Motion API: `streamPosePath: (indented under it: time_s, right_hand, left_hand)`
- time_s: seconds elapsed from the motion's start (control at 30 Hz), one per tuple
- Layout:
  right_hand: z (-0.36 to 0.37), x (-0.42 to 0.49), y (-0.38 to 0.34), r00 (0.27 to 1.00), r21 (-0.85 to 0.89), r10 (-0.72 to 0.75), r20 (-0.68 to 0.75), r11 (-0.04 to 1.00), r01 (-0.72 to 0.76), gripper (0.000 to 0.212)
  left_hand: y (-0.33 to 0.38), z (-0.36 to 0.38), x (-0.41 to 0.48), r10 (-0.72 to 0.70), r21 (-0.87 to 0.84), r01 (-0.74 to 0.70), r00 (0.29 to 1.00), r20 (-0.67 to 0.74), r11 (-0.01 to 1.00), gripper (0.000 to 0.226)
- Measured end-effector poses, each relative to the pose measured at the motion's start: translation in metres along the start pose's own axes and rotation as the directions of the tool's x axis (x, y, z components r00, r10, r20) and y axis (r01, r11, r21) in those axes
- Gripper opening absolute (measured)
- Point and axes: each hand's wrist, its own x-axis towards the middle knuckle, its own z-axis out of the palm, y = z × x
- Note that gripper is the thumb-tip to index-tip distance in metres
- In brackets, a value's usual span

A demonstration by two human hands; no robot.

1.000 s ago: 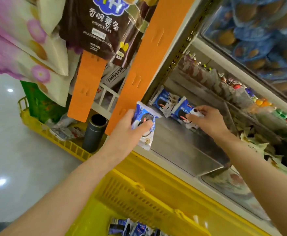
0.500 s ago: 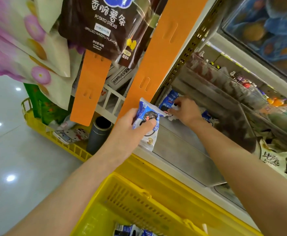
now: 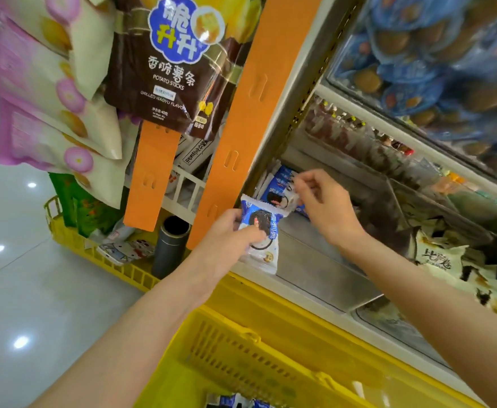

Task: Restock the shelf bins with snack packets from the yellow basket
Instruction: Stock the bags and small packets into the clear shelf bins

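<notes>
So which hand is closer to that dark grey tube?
Left. The left hand, holding a blue packet, is just right of the tube; the right hand is farther right, pinching a second packet in the shelf bin.

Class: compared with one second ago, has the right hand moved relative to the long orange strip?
Yes. The right hand has moved left, closer to the long orange strip, pinching a blue packet there.

We log: shelf bin [image 3: 324, 269], bare metal floor near & mid | blue-white pkts [image 3: 284, 178] piled in its far-left corner | next bin [image 3: 418, 207] to right holds cream pkts [image 3: 438, 257] | tiled floor [image 3: 35, 304] at left carries yellow crate [image 3: 117, 269] by shelf end.
</notes>
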Motion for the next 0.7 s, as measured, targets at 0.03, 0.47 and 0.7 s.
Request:
streamPosePath:
  time_s: [0.03, 0.47, 0.7]
  right_hand:
    - [-0.006, -0.015, -0.009, 0.999, 0.051, 0.000, 0.043, 0.999, -0.003, 0.014]
    - [-0.054, -0.113, -0.013, 0.910, 0.400, 0.235, 0.343, 0.840, -0.368, 0.019]
    - [-0.063, -0.124, -0.020, 0.959, 0.136, 0.029, 0.283, 0.988, -0.070, 0.010]
  left_hand:
    - [0.001, 0.002, -0.003, 0.017, 0.024, -0.018, 0.999, 0.029, 1.000, 0.033]
    - [-0.007, 0.034, -0.042, 0.121, 0.309, -0.208, 0.953, 0.279, 0.928, 0.037]
    - [-0.012, 0.051, -0.050, 0.141, 0.335, -0.219, 0.960, 0.242, 0.916, 0.014]
